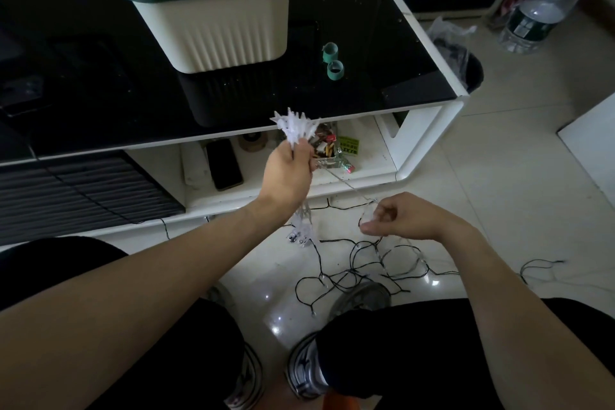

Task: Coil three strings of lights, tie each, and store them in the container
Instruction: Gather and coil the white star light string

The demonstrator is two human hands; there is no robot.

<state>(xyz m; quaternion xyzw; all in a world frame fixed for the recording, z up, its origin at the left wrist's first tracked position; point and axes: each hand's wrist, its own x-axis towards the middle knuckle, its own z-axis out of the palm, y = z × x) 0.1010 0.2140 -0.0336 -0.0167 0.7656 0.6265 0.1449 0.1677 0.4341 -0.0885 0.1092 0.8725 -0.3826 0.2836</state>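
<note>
Above the white tiled floor [499,183], the left hand [288,173] grips a gathered bunch of clear star-shaped string lights [294,125], while the right hand [404,216] pinches its thin wire. More dark-wired lights [362,263] sprawl below. On the black glass table [100,76] stands the cream ribbed container with green lid [209,7].
</note>
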